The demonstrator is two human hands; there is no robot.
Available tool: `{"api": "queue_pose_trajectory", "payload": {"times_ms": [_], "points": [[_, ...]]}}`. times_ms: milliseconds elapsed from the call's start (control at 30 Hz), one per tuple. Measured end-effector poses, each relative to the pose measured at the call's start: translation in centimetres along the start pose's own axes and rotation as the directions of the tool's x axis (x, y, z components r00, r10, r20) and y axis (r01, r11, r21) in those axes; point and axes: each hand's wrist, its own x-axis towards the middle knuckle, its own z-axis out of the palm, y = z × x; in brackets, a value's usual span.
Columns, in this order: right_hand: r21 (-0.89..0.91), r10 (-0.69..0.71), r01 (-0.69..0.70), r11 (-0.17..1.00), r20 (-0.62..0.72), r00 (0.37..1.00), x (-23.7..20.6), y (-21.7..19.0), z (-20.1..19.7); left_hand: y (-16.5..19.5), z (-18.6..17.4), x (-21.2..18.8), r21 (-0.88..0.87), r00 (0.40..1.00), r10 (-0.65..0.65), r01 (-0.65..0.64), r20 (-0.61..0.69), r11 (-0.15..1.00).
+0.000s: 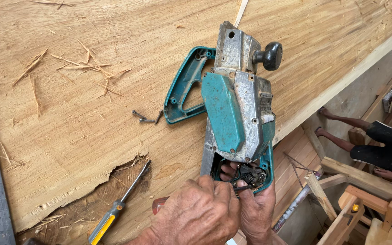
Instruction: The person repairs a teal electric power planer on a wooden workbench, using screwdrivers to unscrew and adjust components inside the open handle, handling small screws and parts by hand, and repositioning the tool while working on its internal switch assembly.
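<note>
A worn teal-and-grey electric planer [237,106] lies on a rough wooden plank [69,113], its opened lower end directly above both hands. The left hand [196,215] is curled around a red-handled tool [159,205], while the right hand [256,206] grips the planer's exposed dark wiring; loose screws [147,117] and a yellow-handled screwdriver [116,206] lie nearby.

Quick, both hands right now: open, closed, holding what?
Left hand: closed, fingers curled over a red-handled tool at the planer's opened end.
Right hand: fingers on the exposed parts; a firm grip cannot be told.
</note>
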Motion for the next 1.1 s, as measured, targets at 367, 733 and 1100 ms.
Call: {"api": "queue_pose_trajectory", "payload": {"times_ms": [367, 733, 1100], "points": [[0.059, -0.027, 0.026, 0.998, 0.013, 1.0, -0.1, 0.3, -0.2, -0.6, -0.2, -0.7, -0.157, 0.996, -0.084, 0.079, -0.027, 0.985], [0.011, 0.002, -0.002, 1.0, -0.012, 1.0, 0.0, 0.1, 0.1, -0.3, -0.5, 0.2, -0.106, 0.996, -0.07, 0.077, 0.059, 0.991], [0.052, 0.025, -0.026, 0.998, 0.028, 0.999, -0.2, -0.4, 0.2, -0.8, -0.9, 0.8, -0.062, 0.995, 0.012, -0.006, 0.097, 0.998]]}}
